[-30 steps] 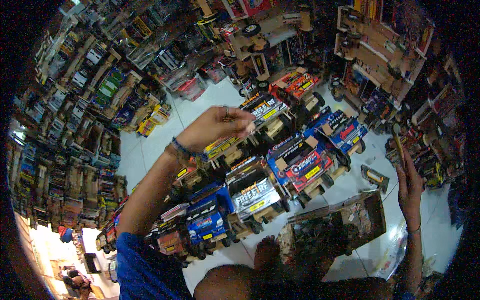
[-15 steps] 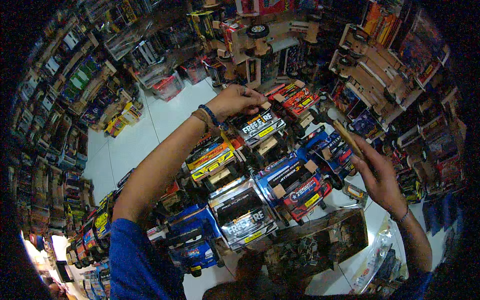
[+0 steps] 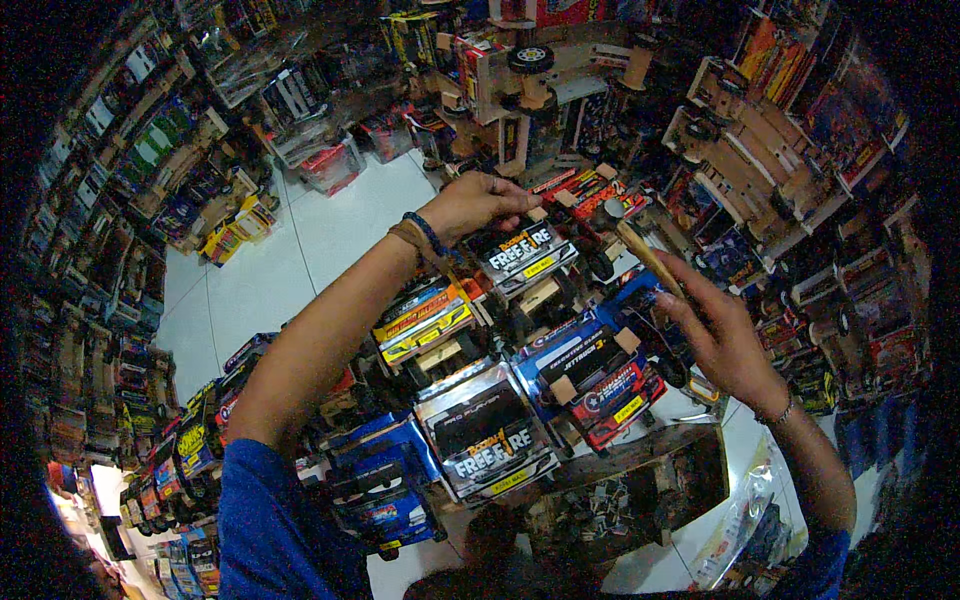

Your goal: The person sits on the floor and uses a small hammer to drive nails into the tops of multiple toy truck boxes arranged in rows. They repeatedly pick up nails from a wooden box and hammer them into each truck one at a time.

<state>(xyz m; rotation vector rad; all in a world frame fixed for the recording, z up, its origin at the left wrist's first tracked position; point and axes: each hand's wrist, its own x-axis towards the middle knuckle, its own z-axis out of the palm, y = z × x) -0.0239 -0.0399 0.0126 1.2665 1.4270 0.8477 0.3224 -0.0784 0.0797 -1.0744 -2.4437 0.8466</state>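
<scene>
The likeliest mishap is a struck fingertip: the left hand (image 3: 482, 206) is at the roof of the black-and-white truck (image 3: 527, 252), right by a small wooden block (image 3: 538, 214), while the hammer (image 3: 645, 255) is raised to the right of that truck. A stroke slightly off line could catch those fingers or knock the block askew. The truck might also rock on its wheels if hit toward one edge. The red truck (image 3: 622, 198), close behind and to the right of the black-and-white one, leaves little swinging room, so the hammer could clip it.

The left fingers are drawn in near one another at the block; whether they grip it, or something thin beside it, cannot be told. The right hand (image 3: 728, 335), to the right of the black-and-white truck, has its fingers wrapped round the hammer's wooden handle, well below the head. Nearer the person than the black-and-white truck are a silver truck (image 3: 492, 438) and a box of scraps (image 3: 718, 478).
</scene>
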